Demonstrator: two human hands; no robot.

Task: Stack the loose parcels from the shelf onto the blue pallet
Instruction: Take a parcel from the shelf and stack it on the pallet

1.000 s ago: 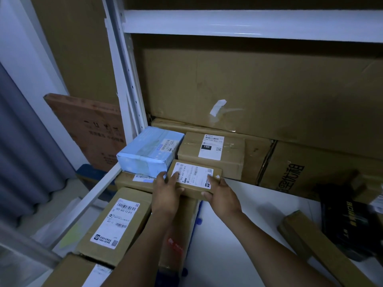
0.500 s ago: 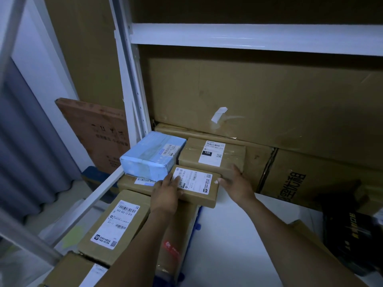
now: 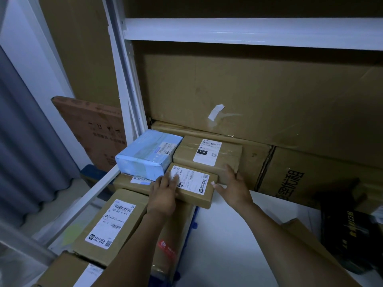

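On top of the parcel stack, left hand (image 3: 163, 193) lies flat, fingers spread, palm pressing the small labelled parcel (image 3: 192, 184). Right hand (image 3: 234, 187) open too, thumb touching that parcel's right end, fingers against the brown 15H parcel (image 3: 207, 152) behind. Blue-wrapped parcel (image 3: 147, 156) just left.

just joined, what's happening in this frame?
A person is sorting parcels on a white shelf. The left hand lies flat on a small labelled box that sits in front of a blue parcel and a brown box marked 15H. The right hand is open at the small box's right end, fingers against the 15H box; neither hand is lifting anything. More labelled boxes lie nearer the camera on the left.
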